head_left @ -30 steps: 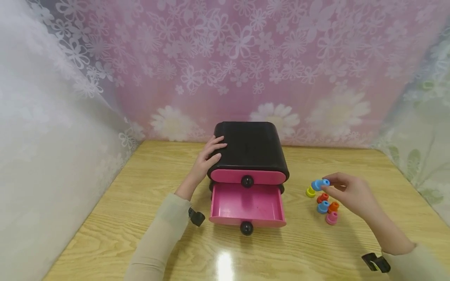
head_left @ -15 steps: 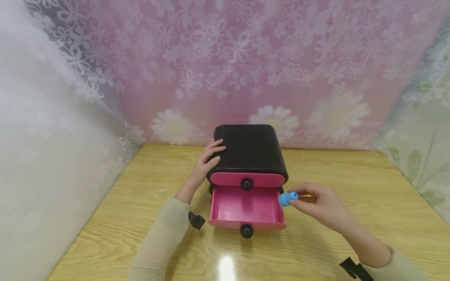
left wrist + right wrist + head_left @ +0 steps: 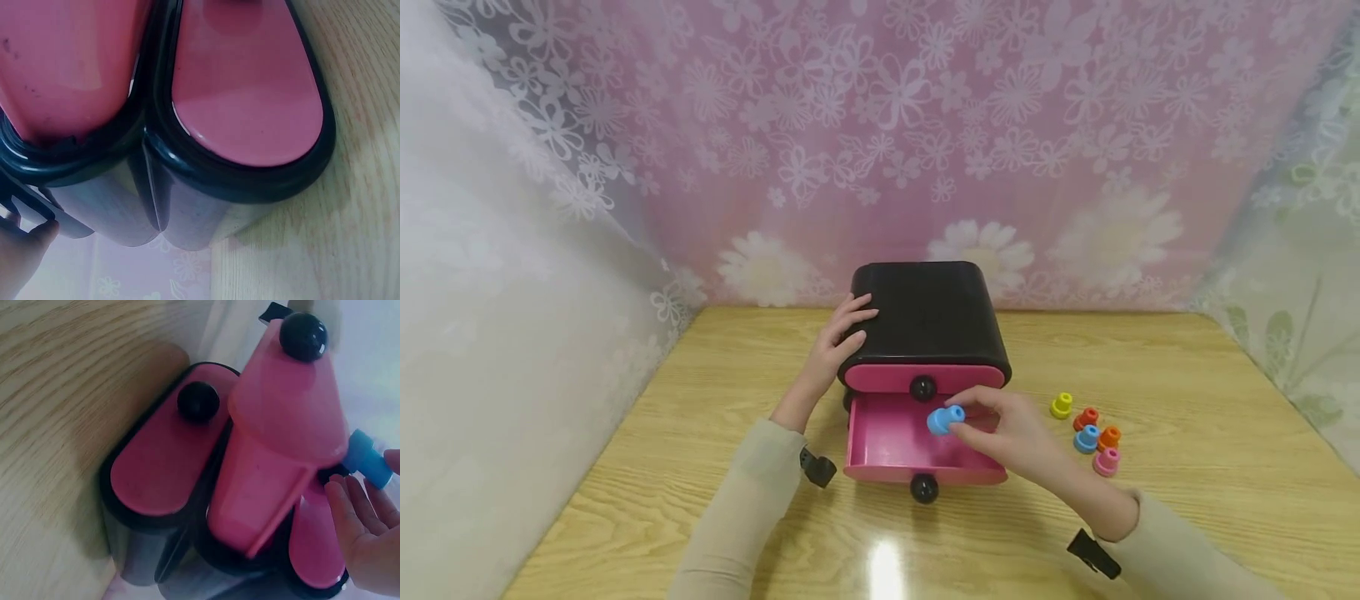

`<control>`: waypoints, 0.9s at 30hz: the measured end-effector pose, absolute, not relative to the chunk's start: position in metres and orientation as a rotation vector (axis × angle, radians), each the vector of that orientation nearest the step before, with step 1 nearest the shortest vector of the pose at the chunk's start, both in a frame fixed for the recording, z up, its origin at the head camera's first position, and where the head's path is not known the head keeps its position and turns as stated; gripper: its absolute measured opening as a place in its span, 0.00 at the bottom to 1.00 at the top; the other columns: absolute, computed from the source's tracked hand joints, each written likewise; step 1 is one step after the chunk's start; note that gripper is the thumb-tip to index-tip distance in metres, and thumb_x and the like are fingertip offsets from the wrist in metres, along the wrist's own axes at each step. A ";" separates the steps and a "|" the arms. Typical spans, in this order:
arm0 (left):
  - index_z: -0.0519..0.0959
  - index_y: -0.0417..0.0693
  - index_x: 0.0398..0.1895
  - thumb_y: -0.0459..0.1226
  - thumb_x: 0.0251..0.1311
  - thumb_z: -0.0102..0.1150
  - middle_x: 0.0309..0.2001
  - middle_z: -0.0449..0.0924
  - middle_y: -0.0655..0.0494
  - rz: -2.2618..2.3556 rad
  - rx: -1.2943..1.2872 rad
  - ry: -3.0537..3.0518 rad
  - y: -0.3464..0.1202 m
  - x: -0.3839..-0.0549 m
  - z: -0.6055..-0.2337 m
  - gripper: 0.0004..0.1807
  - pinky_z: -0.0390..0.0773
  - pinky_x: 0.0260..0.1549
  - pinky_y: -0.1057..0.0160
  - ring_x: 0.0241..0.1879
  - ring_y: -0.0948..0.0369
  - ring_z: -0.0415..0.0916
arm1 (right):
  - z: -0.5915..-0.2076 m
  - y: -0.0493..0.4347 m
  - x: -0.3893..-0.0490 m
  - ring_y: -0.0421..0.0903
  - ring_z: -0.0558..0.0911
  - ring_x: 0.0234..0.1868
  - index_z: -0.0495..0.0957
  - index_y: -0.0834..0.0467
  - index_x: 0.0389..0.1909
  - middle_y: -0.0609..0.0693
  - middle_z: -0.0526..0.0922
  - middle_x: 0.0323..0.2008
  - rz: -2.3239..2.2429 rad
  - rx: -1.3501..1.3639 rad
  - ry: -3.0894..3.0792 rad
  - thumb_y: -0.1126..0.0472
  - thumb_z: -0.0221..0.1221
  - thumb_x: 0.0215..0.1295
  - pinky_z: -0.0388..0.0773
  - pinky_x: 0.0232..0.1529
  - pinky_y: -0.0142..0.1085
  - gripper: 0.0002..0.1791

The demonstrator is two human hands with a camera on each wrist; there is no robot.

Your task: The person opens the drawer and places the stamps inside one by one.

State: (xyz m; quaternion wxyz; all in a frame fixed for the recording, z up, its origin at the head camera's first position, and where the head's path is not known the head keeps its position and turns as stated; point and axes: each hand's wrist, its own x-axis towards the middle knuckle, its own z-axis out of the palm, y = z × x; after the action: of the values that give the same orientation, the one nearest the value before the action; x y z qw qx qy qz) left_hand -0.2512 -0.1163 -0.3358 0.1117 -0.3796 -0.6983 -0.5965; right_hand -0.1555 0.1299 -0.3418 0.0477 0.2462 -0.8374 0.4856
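Observation:
A small black chest (image 3: 928, 308) with pink drawers stands mid-table. Its middle drawer (image 3: 880, 442) is pulled out, and no item shows on the visible part of its floor. My left hand (image 3: 841, 332) rests on the chest's upper left edge, fingers extended over the top; its thumb and a finger show at the corner of the left wrist view. Over the open drawer, my right hand (image 3: 1017, 429) pinches a light-blue stepped plastic peg (image 3: 940, 422) with a hole in its end, between thumb and fingertips. In the right wrist view the blue peg (image 3: 370, 461) appears beyond the drawer front.
Right of the chest stand several similar pegs: yellow (image 3: 1062, 406), red (image 3: 1086, 419), blue (image 3: 1086, 439), orange (image 3: 1109, 438) and pink (image 3: 1107, 462). The closed top drawer has a black knob (image 3: 923, 388). A floral curtain (image 3: 880, 150) hangs behind the wooden table (image 3: 715, 392).
My right hand has carried the blue peg leftward from beside the other pegs to above the open drawer. My left hand stays on the chest.

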 end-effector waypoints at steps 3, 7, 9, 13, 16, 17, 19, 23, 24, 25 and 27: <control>0.64 0.19 0.51 0.22 0.55 0.38 0.61 0.51 0.28 -1.744 -1.107 -2.046 -0.117 -0.250 -0.337 0.19 0.38 0.58 0.42 0.64 0.39 0.32 | -0.345 0.122 -0.158 0.40 0.80 0.33 0.78 0.58 0.37 0.45 0.80 0.33 1.470 0.746 -2.568 0.61 0.64 0.50 0.77 0.37 0.35 0.12; 0.64 0.19 0.50 0.23 0.54 0.39 0.61 0.52 0.28 -1.726 -1.096 -2.051 -0.117 -0.250 -0.338 0.19 0.39 0.58 0.41 0.64 0.39 0.33 | -0.348 0.113 -0.160 0.41 0.80 0.34 0.78 0.59 0.37 0.46 0.81 0.32 1.500 0.770 -2.550 0.64 0.63 0.50 0.76 0.38 0.37 0.11; 0.64 0.19 0.51 0.23 0.55 0.39 0.61 0.52 0.28 -1.720 -1.101 -2.055 -0.117 -0.250 -0.337 0.19 0.39 0.58 0.41 0.64 0.39 0.33 | -0.349 0.109 -0.159 0.42 0.80 0.34 0.78 0.61 0.37 0.47 0.81 0.32 1.510 0.793 -2.524 0.66 0.62 0.50 0.77 0.38 0.37 0.11; 0.64 0.20 0.51 0.23 0.55 0.39 0.61 0.51 0.29 -1.717 -1.098 -2.060 -0.116 -0.251 -0.336 0.19 0.39 0.58 0.43 0.64 0.40 0.33 | -0.349 0.103 -0.158 0.41 0.80 0.34 0.78 0.62 0.36 0.47 0.81 0.32 1.486 0.852 -2.485 0.68 0.62 0.49 0.77 0.38 0.38 0.11; 0.64 0.20 0.51 0.22 0.56 0.39 0.61 0.52 0.30 -1.715 -1.097 -2.056 -0.116 -0.252 -0.336 0.19 0.39 0.58 0.42 0.64 0.40 0.33 | -0.349 0.099 -0.158 0.41 0.80 0.34 0.78 0.61 0.36 0.47 0.81 0.32 1.460 0.899 -2.469 0.68 0.62 0.49 0.77 0.38 0.40 0.11; 0.65 0.21 0.51 0.22 0.56 0.39 0.61 0.52 0.30 -1.716 -1.101 -2.054 -0.116 -0.253 -0.337 0.19 0.39 0.58 0.42 0.64 0.41 0.33 | -0.349 0.098 -0.158 0.41 0.80 0.34 0.78 0.61 0.36 0.47 0.81 0.32 1.446 0.908 -2.467 0.68 0.62 0.49 0.77 0.37 0.39 0.11; 0.65 0.22 0.52 0.22 0.56 0.39 0.62 0.52 0.32 -1.718 -1.104 -2.057 -0.117 -0.257 -0.340 0.19 0.39 0.58 0.43 0.65 0.42 0.33 | -0.348 0.095 -0.157 0.41 0.80 0.34 0.78 0.61 0.36 0.46 0.81 0.31 1.430 0.919 -2.464 0.68 0.62 0.49 0.77 0.37 0.40 0.11; 0.67 0.27 0.53 0.27 0.58 0.41 0.63 0.54 0.39 -1.722 -1.098 -2.067 -0.119 -0.268 -0.352 0.19 0.39 0.59 0.45 0.66 0.46 0.34 | -0.349 0.090 -0.157 0.40 0.80 0.34 0.79 0.60 0.37 0.46 0.81 0.31 1.407 0.940 -2.478 0.68 0.62 0.49 0.77 0.37 0.37 0.12; 0.67 0.29 0.54 0.31 0.60 0.42 0.63 0.54 0.41 -1.722 -1.094 -2.069 -0.120 -0.270 -0.355 0.20 0.39 0.59 0.45 0.66 0.47 0.34 | -0.349 0.089 -0.157 0.40 0.80 0.34 0.79 0.60 0.37 0.45 0.81 0.31 1.405 0.948 -2.483 0.68 0.62 0.49 0.77 0.37 0.37 0.12; 0.68 0.30 0.54 0.34 0.61 0.43 0.64 0.54 0.42 -1.723 -1.093 -2.069 -0.120 -0.273 -0.358 0.21 0.39 0.59 0.45 0.66 0.48 0.34 | -0.350 0.088 -0.157 0.40 0.80 0.34 0.79 0.61 0.37 0.45 0.81 0.31 1.401 0.956 -2.484 0.68 0.62 0.49 0.77 0.37 0.36 0.12; 0.68 0.32 0.54 0.40 0.61 0.45 0.64 0.54 0.44 -1.733 -1.089 -2.070 -0.121 -0.274 -0.361 0.23 0.39 0.59 0.45 0.66 0.49 0.34 | -0.350 0.085 -0.158 0.39 0.79 0.34 0.79 0.61 0.38 0.45 0.81 0.30 1.385 0.968 -2.487 0.67 0.62 0.49 0.77 0.38 0.36 0.12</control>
State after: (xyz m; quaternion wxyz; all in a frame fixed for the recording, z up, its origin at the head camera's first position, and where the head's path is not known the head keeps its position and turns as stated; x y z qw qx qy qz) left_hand -0.2743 -0.1208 -0.3610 0.1151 -0.3717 -0.7063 -0.5913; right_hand -0.1579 0.0852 -0.3505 0.0673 0.3214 -0.8252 0.4596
